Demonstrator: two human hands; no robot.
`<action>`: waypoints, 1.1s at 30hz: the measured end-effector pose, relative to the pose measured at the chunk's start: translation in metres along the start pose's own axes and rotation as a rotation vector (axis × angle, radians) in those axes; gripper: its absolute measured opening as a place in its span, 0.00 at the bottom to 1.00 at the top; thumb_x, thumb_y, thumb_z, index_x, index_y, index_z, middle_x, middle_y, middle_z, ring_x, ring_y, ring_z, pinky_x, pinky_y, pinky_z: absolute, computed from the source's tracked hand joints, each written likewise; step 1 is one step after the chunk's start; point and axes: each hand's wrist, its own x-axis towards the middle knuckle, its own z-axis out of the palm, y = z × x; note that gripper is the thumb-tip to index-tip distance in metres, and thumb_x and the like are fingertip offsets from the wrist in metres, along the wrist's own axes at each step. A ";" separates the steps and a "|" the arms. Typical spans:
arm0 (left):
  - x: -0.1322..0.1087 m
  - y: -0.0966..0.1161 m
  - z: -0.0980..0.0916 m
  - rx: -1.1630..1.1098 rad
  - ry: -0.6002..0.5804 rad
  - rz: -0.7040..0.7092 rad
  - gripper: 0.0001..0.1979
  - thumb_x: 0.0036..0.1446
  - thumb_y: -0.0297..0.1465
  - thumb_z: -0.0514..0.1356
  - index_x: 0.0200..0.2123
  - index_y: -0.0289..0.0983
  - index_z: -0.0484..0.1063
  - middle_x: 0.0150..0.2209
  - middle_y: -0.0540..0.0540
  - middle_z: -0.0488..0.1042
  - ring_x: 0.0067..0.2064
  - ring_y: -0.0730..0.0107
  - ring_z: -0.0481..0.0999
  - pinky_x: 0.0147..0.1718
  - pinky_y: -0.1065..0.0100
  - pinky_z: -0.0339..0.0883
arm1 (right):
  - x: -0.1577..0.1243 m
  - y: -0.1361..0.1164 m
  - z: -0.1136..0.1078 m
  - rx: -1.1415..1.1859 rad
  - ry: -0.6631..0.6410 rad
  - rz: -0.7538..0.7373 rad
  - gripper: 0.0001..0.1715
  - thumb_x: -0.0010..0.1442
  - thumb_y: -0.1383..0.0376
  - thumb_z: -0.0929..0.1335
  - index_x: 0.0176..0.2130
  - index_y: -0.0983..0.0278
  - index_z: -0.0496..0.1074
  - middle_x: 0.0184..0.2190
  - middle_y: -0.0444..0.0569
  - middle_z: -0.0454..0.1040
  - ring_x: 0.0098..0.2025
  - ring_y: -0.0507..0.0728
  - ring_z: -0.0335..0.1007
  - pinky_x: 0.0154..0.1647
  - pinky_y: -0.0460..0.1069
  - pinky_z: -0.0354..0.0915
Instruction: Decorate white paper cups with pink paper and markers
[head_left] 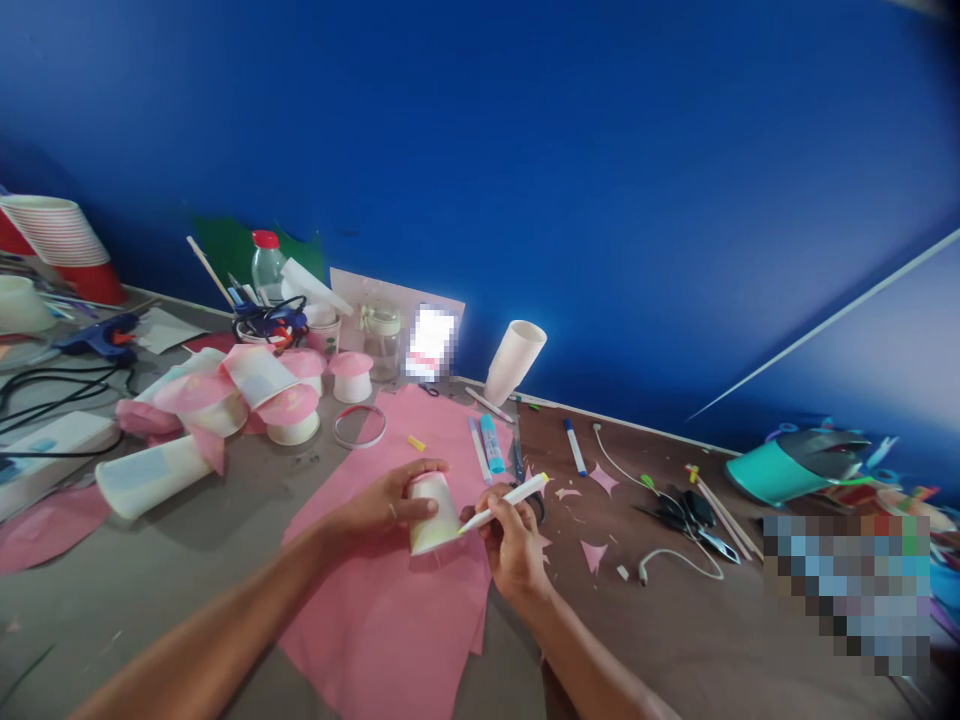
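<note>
My left hand (pixel 394 508) grips a white paper cup (pixel 436 522) tipped slightly over the pink paper (pixel 375 640), with the thumb across its side. In my right hand (pixel 517 545) is a white marker (pixel 504 503) with a yellow end, held like a pen. Its tip meets or nearly meets the cup near the rim, where a faint yellow tint shows. Just beyond the hands lie a light blue marker (pixel 491 444) and a slim pale pen (pixel 478 452). A small yellow cap (pixel 416 443) rests on the pink paper. Scissors (pixel 531 500) are partly hidden behind my right hand.
Cups with pink paper tops (pixel 292 412) cluster at left, near a power strip (pixel 60 455) and a blue glue gun (pixel 105 338). A cup stack (pixel 516 360) leans by the blue wall. Right are a cable (pixel 679 553), pink scraps (pixel 594 556) and a teal container (pixel 769 470).
</note>
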 end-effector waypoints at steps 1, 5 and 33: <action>0.000 -0.001 0.000 0.006 0.003 -0.001 0.34 0.51 0.41 0.72 0.59 0.39 0.68 0.40 0.48 0.70 0.36 0.69 0.70 0.33 0.69 0.63 | 0.000 0.001 0.000 -0.009 -0.008 -0.002 0.19 0.45 0.52 0.76 0.19 0.62 0.71 0.12 0.36 0.58 0.17 0.48 0.56 0.21 0.45 0.55; 0.000 0.002 0.001 -0.009 0.007 -0.013 0.35 0.50 0.42 0.73 0.59 0.38 0.67 0.39 0.48 0.70 0.36 0.69 0.71 0.34 0.69 0.64 | 0.004 0.003 0.000 -0.019 0.028 -0.008 0.20 0.44 0.52 0.77 0.19 0.62 0.71 0.12 0.37 0.61 0.18 0.48 0.57 0.21 0.44 0.56; -0.002 0.007 0.003 0.004 -0.002 -0.021 0.35 0.51 0.43 0.72 0.59 0.39 0.67 0.39 0.49 0.70 0.36 0.69 0.70 0.33 0.69 0.63 | 0.005 0.003 -0.002 -0.032 0.032 -0.010 0.20 0.47 0.52 0.75 0.18 0.61 0.68 0.12 0.36 0.57 0.17 0.48 0.54 0.20 0.45 0.55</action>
